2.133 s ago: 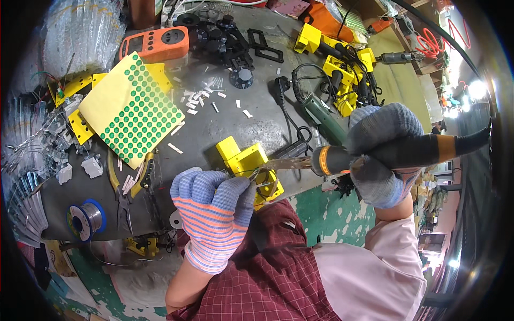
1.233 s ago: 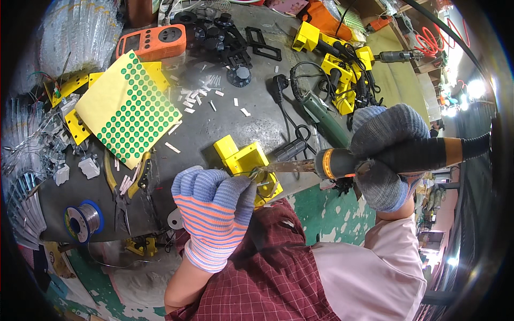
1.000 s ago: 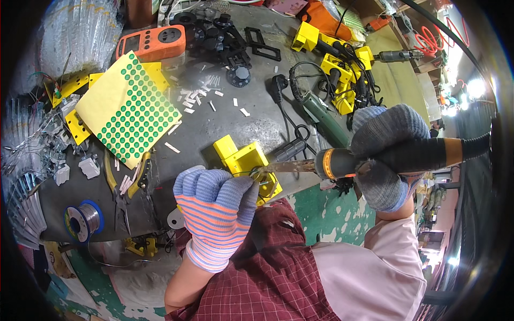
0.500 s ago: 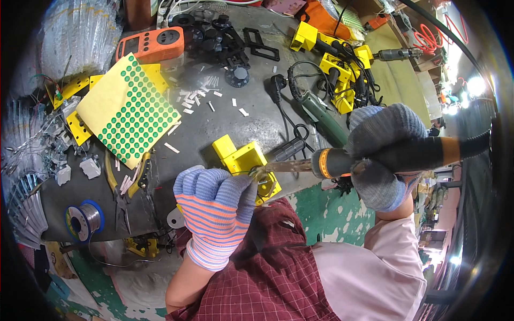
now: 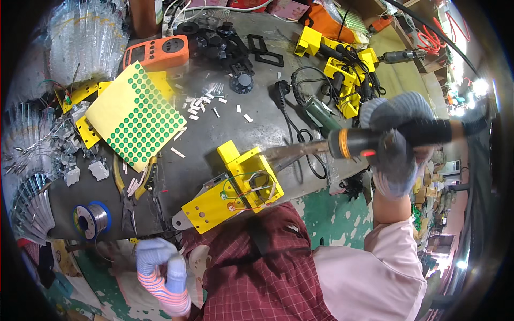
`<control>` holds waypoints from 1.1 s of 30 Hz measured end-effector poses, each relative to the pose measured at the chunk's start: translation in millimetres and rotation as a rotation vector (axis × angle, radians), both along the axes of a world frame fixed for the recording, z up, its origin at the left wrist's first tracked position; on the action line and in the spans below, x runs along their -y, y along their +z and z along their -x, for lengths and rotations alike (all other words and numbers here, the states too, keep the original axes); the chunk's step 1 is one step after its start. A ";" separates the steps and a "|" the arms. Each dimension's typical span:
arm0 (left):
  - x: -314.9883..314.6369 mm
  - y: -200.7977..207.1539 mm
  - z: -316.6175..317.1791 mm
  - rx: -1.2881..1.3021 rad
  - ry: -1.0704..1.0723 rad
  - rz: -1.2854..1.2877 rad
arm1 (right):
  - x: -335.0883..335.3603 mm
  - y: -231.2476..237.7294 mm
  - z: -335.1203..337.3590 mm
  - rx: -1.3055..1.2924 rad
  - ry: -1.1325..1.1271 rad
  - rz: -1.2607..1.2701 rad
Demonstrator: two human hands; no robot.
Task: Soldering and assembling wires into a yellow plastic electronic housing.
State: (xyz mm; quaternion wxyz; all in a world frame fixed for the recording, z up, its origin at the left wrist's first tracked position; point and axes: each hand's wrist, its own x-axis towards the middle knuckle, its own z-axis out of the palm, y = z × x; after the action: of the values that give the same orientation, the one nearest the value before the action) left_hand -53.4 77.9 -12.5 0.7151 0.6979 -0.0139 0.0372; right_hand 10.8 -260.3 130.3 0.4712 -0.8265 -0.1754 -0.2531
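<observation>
My right hand (image 5: 399,142), in a grey glove, grips the black handle of a soldering iron (image 5: 348,143) with an orange ring and a small red light. Its metal shaft points left, its blurred tip end by the far edge of a yellow housing (image 5: 257,179). This housing sits at the table's front edge, joined to a yellow plate (image 5: 206,206) with holes; thin red and green wires run over them. My left hand (image 5: 163,273), in a striped glove, is low beside my apron, apart from the housing. Its fingers are curled; what they hold, if anything, is hidden.
A solder spool (image 5: 92,220) and yellow-handled pliers (image 5: 131,195) lie at the left. Behind them are a sheet of green round stickers (image 5: 136,115) and an orange multimeter (image 5: 156,52). White strips and screws scatter mid-table. Corded yellow parts (image 5: 342,75) lie far right.
My left hand has left the yellow housing and dropped down and left, toward my lap. The soldering iron has shifted slightly up and right, and the housing and plate now show fully.
</observation>
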 end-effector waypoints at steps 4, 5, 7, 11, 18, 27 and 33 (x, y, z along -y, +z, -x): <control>-12.8 -13.9 32.0 -0.171 -0.369 -0.313 | -12.7 -9.8 -14.6 -0.074 -0.061 -0.380; -0.2 -21.4 34.9 -0.147 -0.405 -0.473 | -15.1 -10.5 -17.6 -0.139 -0.089 -0.415; 17.2 -53.7 36.1 0.199 -0.437 -0.793 | -17.0 -25.0 -33.9 -0.118 -0.120 -0.402; 38.3 -70.0 37.6 0.110 -0.394 -0.590 | -14.9 -52.7 -84.0 0.008 -0.069 -0.220; -0.5 -29.4 61.6 -0.302 -0.271 -0.203 | 12.9 -116.1 -170.5 0.116 -0.043 -0.212; 8.5 0.6 28.4 -0.164 -0.162 0.018 | 42.4 -131.1 -207.8 0.105 -0.272 0.844; 22.5 7.1 -52.0 0.128 -0.099 -0.305 | 46.5 -110.0 -116.9 0.162 -0.451 0.655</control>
State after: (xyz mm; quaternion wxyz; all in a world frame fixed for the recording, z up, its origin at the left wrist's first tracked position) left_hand -1.4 55.4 -5.4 0.5994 0.7930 -0.0994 0.0436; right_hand 127.6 -306.8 20.3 0.1001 -0.9280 -0.0978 -0.3452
